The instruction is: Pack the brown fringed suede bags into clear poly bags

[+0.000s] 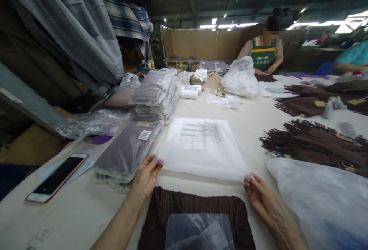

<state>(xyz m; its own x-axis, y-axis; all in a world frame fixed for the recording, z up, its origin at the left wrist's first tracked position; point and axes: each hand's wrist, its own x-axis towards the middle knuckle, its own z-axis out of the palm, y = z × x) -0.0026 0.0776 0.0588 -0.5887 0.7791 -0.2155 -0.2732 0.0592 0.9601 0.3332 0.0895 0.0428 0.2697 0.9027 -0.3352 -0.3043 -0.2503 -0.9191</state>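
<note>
Pinched in my left hand (147, 176) is the near left corner of a white translucent plastic bag (201, 158) with printed lines. The near right corner of that bag is between the fingers of my right hand (260, 192). It lies flat on the table, or just above it; I cannot tell which. Closer to me, between my forearms, lies a folded dark brown fringed scarf (152, 219). A small clear printed plastic bag (198, 231) rests on top of the scarf.
Bagged grey folded textiles (129, 146) are stacked to the left, beside a phone (57, 177). Brown fringed scarves (310, 139) and a large plastic bag (316, 192) lie on the right. A person in a green apron (263, 56) stands across the table (250, 120).
</note>
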